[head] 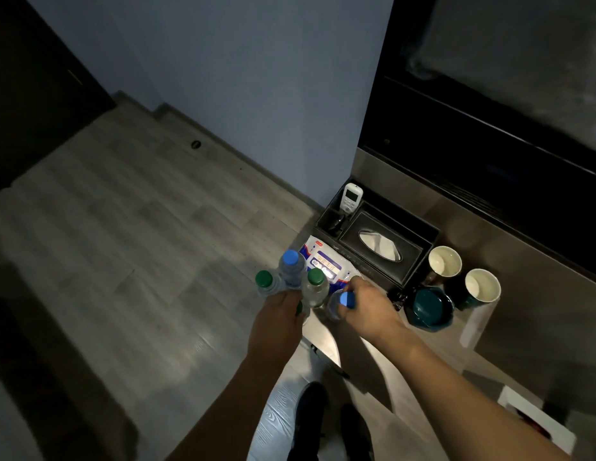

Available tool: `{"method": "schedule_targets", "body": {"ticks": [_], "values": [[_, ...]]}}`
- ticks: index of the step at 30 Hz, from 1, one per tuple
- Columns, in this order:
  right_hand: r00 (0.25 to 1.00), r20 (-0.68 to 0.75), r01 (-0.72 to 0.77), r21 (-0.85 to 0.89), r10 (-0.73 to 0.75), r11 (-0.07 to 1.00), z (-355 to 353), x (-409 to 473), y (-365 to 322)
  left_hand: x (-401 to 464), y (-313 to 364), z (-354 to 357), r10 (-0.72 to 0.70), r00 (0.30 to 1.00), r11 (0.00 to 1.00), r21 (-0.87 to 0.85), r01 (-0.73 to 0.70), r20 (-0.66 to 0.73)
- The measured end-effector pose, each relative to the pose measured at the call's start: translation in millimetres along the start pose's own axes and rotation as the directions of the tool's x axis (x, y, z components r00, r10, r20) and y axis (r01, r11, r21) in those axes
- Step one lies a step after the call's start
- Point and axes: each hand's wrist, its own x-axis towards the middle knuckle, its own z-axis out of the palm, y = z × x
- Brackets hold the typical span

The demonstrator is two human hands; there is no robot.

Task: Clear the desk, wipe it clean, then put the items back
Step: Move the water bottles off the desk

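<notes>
Left hand (279,316): at the near left corner of the surface (539,294), fingers curled round a cluster of bottles; exactly how many it grips I cannot tell.
Bottles in the cluster: two green-capped bottles (315,287) and (267,283), one blue-capped bottle (292,267), upright, touching one another.
Right hand (366,311): fingers curled about a second blue-capped bottle (344,302), just beside the cluster.
Packet (325,261): white and blue, lying flat behind the bottles at the surface's edge.
Tissue box (379,244): dark, a tissue standing out of the slot, set in a black organiser (433,232).
Remote (351,197): white, upright in the organiser's rear compartment.
Cups (444,262) and (482,286): two, pale inside, upright, right of the organiser, close together.
Bowl (431,307): teal, just in front of the cups.
Lighting: dim; fine detail is lost.
</notes>
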Motion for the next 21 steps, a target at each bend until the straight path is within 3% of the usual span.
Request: {"method": "schedule_targets", "body": {"ticks": [6,11,17,21], "values": [[1.000,0.023,-0.014,-0.075,0.015,0.997,1.2,2.3,-1.5,1.7,-0.3,-0.4,-0.012,1.000,1.000,0.009,0.012,0.027],[0.996,0.031,-0.079,-0.037,0.080,0.996,-21.6,-30.5,-3.8,-12.3,22.1,-27.0,0.017,1.000,1.000,0.012,-0.017,0.024],[0.976,-0.207,-0.059,0.079,0.074,0.995,-73.5,-92.0,-7.0,-8.1,63.9,-76.5,0.192,0.971,0.981,0.059,-0.186,-0.142],[0.902,-0.427,-0.018,0.099,0.058,0.995,-106.7,-127.3,2.1,10.6,101.4,-79.8,0.360,0.919,0.933,0.089,-0.349,-0.160]]}}
